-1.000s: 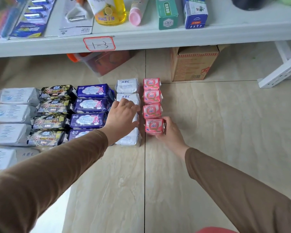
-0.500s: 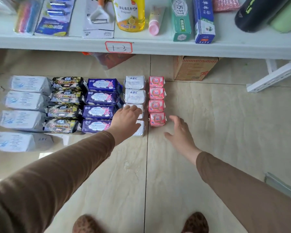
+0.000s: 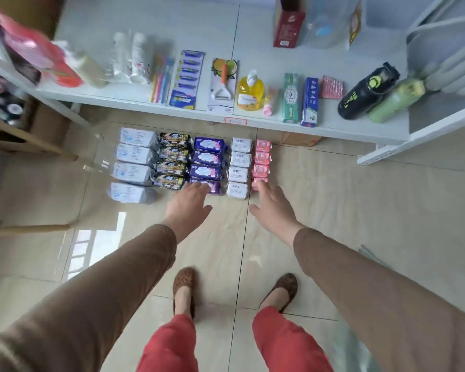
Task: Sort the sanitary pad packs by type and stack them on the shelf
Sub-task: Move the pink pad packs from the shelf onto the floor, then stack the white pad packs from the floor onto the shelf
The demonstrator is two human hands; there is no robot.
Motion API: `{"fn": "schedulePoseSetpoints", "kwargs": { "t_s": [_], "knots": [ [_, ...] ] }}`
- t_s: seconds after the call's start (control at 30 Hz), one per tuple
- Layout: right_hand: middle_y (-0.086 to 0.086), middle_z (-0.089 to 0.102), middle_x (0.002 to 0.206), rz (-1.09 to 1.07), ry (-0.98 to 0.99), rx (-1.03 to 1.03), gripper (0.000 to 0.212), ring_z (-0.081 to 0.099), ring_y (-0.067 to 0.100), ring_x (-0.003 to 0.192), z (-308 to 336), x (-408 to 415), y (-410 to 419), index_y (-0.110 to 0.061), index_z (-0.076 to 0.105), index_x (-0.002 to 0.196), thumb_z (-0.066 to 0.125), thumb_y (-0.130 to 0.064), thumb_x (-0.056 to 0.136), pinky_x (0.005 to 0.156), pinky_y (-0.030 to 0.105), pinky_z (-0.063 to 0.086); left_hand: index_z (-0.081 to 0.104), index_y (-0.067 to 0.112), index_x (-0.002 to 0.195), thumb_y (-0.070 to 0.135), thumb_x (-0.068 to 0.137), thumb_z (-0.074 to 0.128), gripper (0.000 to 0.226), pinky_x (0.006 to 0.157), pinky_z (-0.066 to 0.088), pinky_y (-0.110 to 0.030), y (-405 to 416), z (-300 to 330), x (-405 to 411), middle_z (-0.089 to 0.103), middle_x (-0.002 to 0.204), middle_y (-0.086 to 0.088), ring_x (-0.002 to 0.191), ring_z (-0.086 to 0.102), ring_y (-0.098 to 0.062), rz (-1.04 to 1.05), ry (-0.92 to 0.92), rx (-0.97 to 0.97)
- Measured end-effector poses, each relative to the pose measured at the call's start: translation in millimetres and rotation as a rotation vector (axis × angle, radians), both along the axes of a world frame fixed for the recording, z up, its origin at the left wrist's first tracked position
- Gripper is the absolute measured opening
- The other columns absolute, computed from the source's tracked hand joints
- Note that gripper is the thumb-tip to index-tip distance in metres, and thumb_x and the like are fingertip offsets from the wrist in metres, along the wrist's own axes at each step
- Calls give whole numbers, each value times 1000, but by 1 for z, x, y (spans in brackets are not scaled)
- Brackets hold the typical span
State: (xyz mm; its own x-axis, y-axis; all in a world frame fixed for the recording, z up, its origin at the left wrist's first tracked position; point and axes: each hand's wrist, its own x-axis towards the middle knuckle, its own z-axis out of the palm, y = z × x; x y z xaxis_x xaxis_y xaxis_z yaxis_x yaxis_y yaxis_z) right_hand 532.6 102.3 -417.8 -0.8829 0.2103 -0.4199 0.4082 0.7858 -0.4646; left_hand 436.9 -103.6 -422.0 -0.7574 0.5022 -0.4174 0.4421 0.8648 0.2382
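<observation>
Sanitary pad packs lie on the tiled floor (image 3: 333,210) just in front of the white shelf (image 3: 253,44), set out in five neat columns of four: grey-white packs (image 3: 134,154) at the left, then black packs (image 3: 172,163), purple packs (image 3: 207,165), white ABC packs (image 3: 239,167) and small pink packs (image 3: 261,163) at the right. The sorting by type looks done; none of them has been stacked on the shelf, which carries toothbrushes, a yellow soap bottle (image 3: 250,93), toothpaste boxes and flasks. The left hand (image 3: 189,204) hangs open, fingers spread, over the near end of the purple column, and the right hand (image 3: 273,205) is likewise open, its fingertips at the nearest pink pack; neither has hold of anything, and I cannot tell whether they touch the packs. The step in hand appears to be the turn from sorting to stacking. The next move would call for gathering one column as a block, pressing it from both ends so the slippery wrappers do not slide apart, and lifting it to a bare stretch of shelf.
</observation>
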Motion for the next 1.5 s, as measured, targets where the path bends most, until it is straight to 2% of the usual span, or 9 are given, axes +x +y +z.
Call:
{"fn": "schedulePoseSetpoints", "kwargs": {
  "t_s": [0.13,0.3,0.43,0.63,0.9,1.0,1.2,1.37,1.5],
  "knots": [
    [8,56,128,84,13,11,45,49,30,119,73,-10,-50,-14,49,130,61,-23,88,94,37,43,52,23,130,37,87,65,47,86,52,-42,-52,77,5,57,126,0,118,53,-24,52,12,4],
    [8,59,126,107,5,59,40,52,30,116,127,-29,-126,-15,52,126,60,-24,88,93,38,45,53,23,128,36,86,66,46,86,51,-40,-138,128,0,57,123,0,116,53,-24,105,4,45],
    [8,58,130,106,-2,59,41,51,30,119,146,-47,-194,-13,52,129,59,-24,90,95,38,45,53,25,127,37,85,66,46,81,50,-38,-209,149,-15,57,126,3,116,54,-22,114,18,43],
    [5,58,130,70,13,-12,41,50,26,121,139,-68,-267,-17,54,128,59,-22,87,97,36,43,53,24,128,36,86,65,45,89,51,-39,-273,142,-52,57,125,1,118,52,-24,87,-35,-19],
    [5,56,129,-2,-59,-45,41,49,25,120,75,-112,-312,-17,49,128,60,-24,89,92,35,45,52,19,130,34,87,64,47,89,50,-38,-317,86,-99,55,124,0,117,51,-22,85,-111,-33],
    [6,53,132,-24,-74,-46,46,48,25,121,43,-131,-332,-16,46,133,60,-23,90,95,35,44,51,19,131,33,87,65,49,90,49,-37,-337,52,-119,54,125,1,118,49,-21,77,-132,-25],
    [7,48,136,-120,-137,-55,59,46,27,123,-39,-164,-374,-17,39,141,66,-28,89,101,37,43,45,20,138,35,87,64,56,95,46,-35,-379,-38,-164,51,130,1,123,46,-22,60,-191,20],
    [8,45,136,-211,-211,-71,73,45,28,122,-121,-180,-396,-20,31,147,70,-34,87,97,36,42,40,18,143,35,87,65,63,101,42,-36,-401,-121,-203,48,136,-3,125,44,-24,19,-202,36],
    [8,41,138,-204,-219,-67,78,45,29,122,-185,-187,-401,-20,29,147,73,-33,84,94,37,44,39,16,144,33,88,67,65,104,39,-36,-401,-186,-233,45,140,-4,128,41,-26,-22,-176,30]
  ]
}}
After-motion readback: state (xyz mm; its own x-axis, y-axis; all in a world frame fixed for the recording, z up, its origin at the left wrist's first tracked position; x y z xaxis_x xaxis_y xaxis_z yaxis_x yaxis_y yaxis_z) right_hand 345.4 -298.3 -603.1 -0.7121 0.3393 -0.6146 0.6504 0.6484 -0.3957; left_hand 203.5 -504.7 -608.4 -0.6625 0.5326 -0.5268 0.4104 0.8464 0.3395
